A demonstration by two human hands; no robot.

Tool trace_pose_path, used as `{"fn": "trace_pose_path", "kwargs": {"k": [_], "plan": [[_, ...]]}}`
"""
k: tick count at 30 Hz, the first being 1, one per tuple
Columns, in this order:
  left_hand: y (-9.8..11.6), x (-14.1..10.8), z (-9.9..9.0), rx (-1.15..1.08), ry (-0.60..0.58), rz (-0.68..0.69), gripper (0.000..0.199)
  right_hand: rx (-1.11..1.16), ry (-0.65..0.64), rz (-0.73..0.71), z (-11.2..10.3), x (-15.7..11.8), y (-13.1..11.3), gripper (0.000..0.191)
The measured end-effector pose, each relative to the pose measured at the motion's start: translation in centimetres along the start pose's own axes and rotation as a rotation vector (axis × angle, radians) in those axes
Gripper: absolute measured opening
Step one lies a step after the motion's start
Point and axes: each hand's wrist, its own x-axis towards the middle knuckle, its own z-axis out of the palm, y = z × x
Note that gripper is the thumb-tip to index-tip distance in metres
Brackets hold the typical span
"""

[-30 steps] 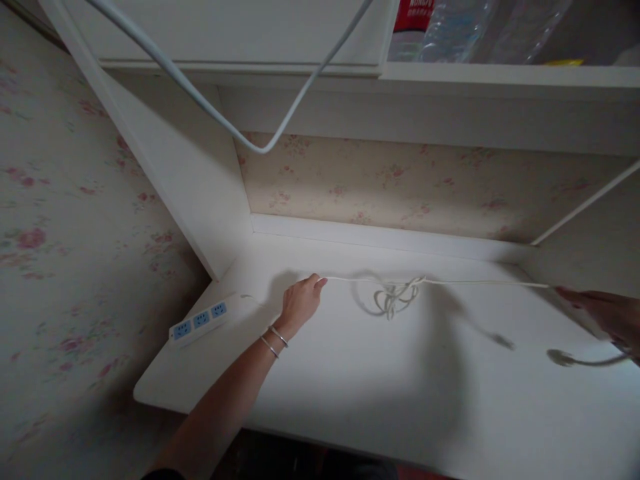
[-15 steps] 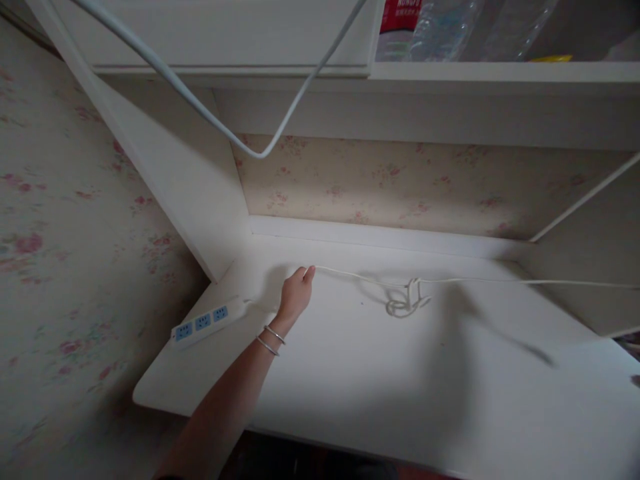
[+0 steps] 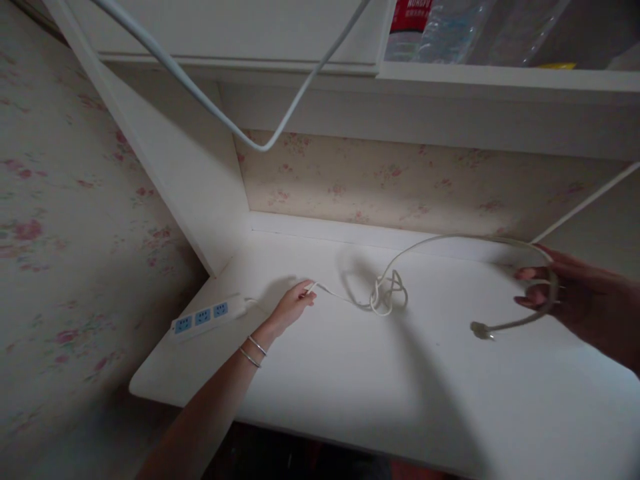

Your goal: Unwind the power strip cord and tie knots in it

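My left hand (image 3: 294,303), with two bangles on its wrist, pinches a white power cord (image 3: 335,293) above the desk. A loose knot (image 3: 383,300) of the same cord lies to the right of that hand. From the knot the cord arcs up and over to my right hand (image 3: 575,287) at the right edge. Its fingers are curled around the cord, somewhat blurred. The plug (image 3: 481,330) hangs from the free end, left of and below the right hand. At left, the white power strip (image 3: 205,319) with blue socket panels rests on the desk.
The white desk (image 3: 320,373) ends at a front edge below. A shelf (image 3: 500,73) with plastic bottles (image 3: 410,30) is overhead. A thick white cable (image 3: 260,147) hangs in front of the cabinet. Flowered wallpaper (image 3: 75,267) covers the left wall.
My right hand has come into view at the right with the plug end. The cord, taut before, now sags and arcs; the knot has shifted left. My left hand has dropped slightly.
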Motion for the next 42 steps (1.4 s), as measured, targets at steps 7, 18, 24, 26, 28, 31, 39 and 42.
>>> {"fn": "trace_pose_path", "kwargs": {"k": [7,18,24,26,28,31,39,42], "plan": [[-1.4,-3.2,-1.8,0.238,-0.067,0.021,0.026,0.285,-0.211,0.042,7.5,-4.2,-2.4,0.024],[-2.1,-6.2,-1.7,0.362,-0.003,0.167,0.037,0.531,-0.185,-0.04,19.0,-3.8,-4.8,0.028],[-2.0,-5.5,-1.7,0.097,0.08,0.005,0.044,0.274,-0.585,-0.059,23.2,-6.7,-5.7,0.041],[-1.9,-5.3,-2.0,0.025,0.067,-0.043,0.052,0.079,-0.793,-0.131,23.5,-7.4,-5.8,0.038],[-1.7,-5.3,-2.3,-0.123,0.024,-0.08,0.06,-0.121,-0.913,-0.295,23.5,-7.6,-6.0,0.034],[-1.3,-5.5,-2.8,-0.386,-0.06,-0.126,0.073,-0.398,-0.841,-0.654,23.8,-7.4,-6.4,0.031],[-0.8,-6.4,-2.9,-0.385,-0.135,-0.119,0.077,-0.988,-0.617,-1.242,28.9,-5.6,-5.7,0.021],[-1.0,-6.6,-2.6,-0.188,-0.068,-0.051,0.055,-0.991,-0.719,-1.32,31.5,-3.8,-4.3,0.016]]}}
